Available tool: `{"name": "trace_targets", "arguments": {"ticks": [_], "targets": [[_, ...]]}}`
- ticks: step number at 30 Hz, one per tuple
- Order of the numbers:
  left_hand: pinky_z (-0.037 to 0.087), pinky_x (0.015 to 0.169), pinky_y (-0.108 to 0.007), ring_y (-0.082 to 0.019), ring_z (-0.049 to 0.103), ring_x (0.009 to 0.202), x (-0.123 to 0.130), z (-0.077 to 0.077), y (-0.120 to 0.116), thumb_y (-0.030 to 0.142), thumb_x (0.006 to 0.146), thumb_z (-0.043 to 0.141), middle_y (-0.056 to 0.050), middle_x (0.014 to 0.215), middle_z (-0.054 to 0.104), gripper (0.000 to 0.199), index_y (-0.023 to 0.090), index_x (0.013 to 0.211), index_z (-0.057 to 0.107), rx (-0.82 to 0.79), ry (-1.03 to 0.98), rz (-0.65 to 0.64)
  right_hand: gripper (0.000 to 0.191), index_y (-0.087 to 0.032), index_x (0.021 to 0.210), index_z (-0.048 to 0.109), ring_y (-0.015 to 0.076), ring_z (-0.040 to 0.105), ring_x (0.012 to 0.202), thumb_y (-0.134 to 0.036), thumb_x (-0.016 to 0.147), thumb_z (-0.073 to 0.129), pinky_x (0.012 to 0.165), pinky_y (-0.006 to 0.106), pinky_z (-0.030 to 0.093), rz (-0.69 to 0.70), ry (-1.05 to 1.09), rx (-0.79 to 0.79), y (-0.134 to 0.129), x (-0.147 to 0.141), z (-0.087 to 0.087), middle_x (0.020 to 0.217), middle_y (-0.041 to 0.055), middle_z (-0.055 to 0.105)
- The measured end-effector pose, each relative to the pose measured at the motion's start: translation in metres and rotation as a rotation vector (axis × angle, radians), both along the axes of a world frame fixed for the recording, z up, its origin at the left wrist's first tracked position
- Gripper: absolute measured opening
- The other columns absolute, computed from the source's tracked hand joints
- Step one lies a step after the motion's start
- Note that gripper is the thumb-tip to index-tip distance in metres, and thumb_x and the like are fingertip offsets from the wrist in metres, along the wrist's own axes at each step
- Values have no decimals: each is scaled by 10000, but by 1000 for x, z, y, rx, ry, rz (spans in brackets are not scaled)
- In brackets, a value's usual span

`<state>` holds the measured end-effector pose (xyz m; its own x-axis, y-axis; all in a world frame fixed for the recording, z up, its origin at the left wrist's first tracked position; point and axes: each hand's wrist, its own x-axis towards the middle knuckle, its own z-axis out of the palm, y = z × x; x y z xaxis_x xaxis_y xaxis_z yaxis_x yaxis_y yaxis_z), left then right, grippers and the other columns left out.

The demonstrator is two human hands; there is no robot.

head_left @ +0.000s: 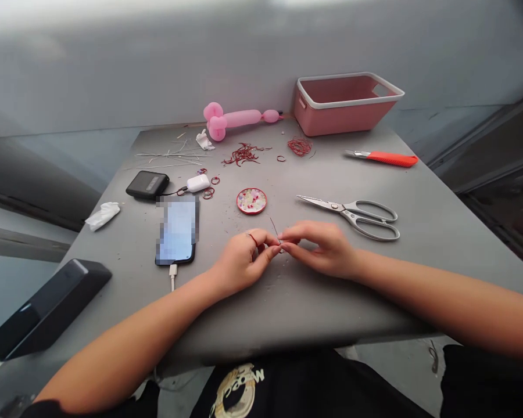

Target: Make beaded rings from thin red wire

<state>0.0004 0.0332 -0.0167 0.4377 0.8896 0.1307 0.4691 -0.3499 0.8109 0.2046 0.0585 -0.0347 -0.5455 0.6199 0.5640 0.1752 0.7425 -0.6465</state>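
My left hand (246,258) and my right hand (325,247) meet at the middle of the table, fingertips pinched close together. Between them they hold a thin dark wire (273,225), whose free end sticks up and leans to the left. A tiny pale bit shows under the fingertips, too small to name. Around a left finger sits a thin red ring (253,238). Just beyond the hands lies a small round red-rimmed dish (237,203) with mixed pale, pink and purple beads or bits in it. Scissors (342,209) lie beyond my right hand.
A pink basket (340,119) and a pink balloon (244,118) stand at the back. Nearer are dark red clippings (244,154), a red wire coil (300,146), an orange-handled cutter (390,158) and thin rods (169,155). Leftward lie a phone (177,232) and a black power bank (147,184).
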Motion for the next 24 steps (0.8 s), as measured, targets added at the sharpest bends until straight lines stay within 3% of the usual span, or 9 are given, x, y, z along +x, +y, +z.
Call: {"name": "trace_targets", "arguments": {"ticks": [4,13,24], "targets": [[422,614,-252,-124,514,626,1,-1,-4,285,901,520,-17,685,624,188,161,803,622,-5,-40,4,219,-221,1079,662,141,635,644,-148,903,553,601,256,522,-2,-66,189,-2,1,1,747,36,698],[473,669,-261,-133,579,697,1,-4,-9,245,847,587,-35,801,666,78,168,849,601,-51,-65,-3,261,-205,1091,657,152,624,642,-92,866,586,603,274,543,-28,-82,223,-6,-3,4,732,49,680],[434,579,-245,-123,542,616,3,-8,-11,233,865,537,-18,686,622,108,166,798,589,-7,-29,110,125,-178,944,662,155,675,656,-109,881,579,613,261,554,-159,-156,128,-12,-8,3,759,60,717]]}}
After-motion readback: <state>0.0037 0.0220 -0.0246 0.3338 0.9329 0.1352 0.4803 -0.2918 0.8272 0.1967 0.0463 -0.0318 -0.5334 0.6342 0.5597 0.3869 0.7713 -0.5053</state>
